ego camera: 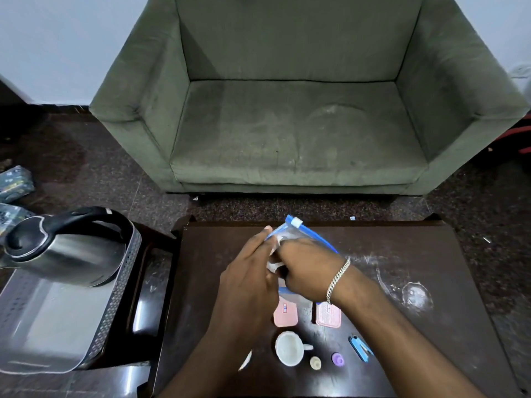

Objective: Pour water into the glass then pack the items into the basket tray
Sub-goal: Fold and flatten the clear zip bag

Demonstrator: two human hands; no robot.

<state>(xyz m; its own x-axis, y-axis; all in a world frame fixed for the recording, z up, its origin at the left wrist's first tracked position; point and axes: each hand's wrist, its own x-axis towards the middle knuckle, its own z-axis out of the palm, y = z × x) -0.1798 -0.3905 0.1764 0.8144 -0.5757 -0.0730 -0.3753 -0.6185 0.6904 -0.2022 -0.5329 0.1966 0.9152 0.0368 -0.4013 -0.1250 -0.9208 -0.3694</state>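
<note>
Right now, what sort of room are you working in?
Probably a home living room: a green sofa faces a low dark table, and a kettle sits in a tray beside it.

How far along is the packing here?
Early. The kettle already sits in the basket tray. Both hands, left hand and right hand, are working a blue-edged zip bag. The white cup, two pink pads, blue clip and small caps remain on the table.

A worn green sofa (296, 110) stands against a pale wall (57, 38), dark speckled floor (100, 168) before it, a dark wooden table (416, 326) nearest.
</note>
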